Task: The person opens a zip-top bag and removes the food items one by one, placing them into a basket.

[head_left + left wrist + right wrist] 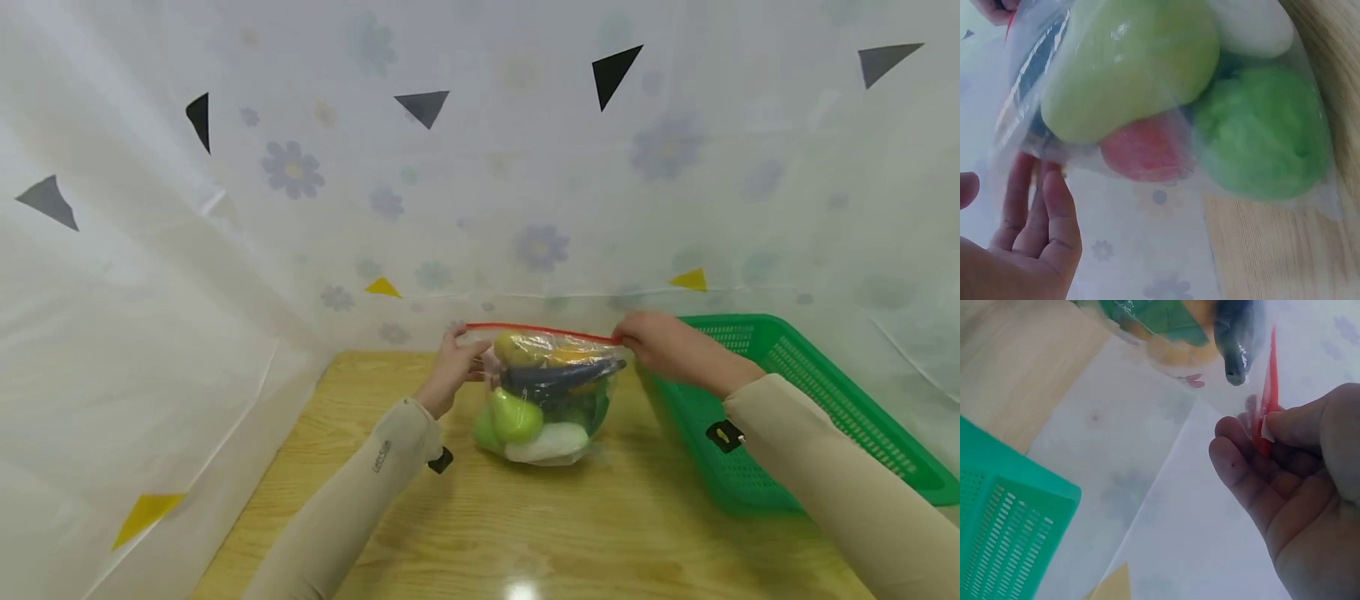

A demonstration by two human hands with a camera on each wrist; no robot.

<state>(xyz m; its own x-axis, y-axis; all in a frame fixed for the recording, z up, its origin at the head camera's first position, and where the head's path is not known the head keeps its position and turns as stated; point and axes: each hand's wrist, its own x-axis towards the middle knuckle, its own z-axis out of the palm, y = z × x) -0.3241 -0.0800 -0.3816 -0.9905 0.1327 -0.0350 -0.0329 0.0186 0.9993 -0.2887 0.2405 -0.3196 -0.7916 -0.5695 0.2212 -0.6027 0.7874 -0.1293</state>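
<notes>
A clear zip bag [551,333] with a red zip strip along its top stands on the table, filled with fruit and vegetables. Through the plastic show a green pear [516,417], a dark eggplant [558,375], a white oblong piece [551,442] and, in the left wrist view, a red round piece [1147,149] and a green round piece [1263,131]. My right hand [660,346] pinches the strip's right end between thumb and fingers. At the other end, my left hand [450,367] has its fingers extended against the bag's side, thumb apart from them.
A green plastic basket [832,387] with slotted walls stands on the right of the wooden table [337,467], beneath my right forearm. Behind the table hangs a pale flowered sheet [465,192] with black, grey and yellow triangles on it.
</notes>
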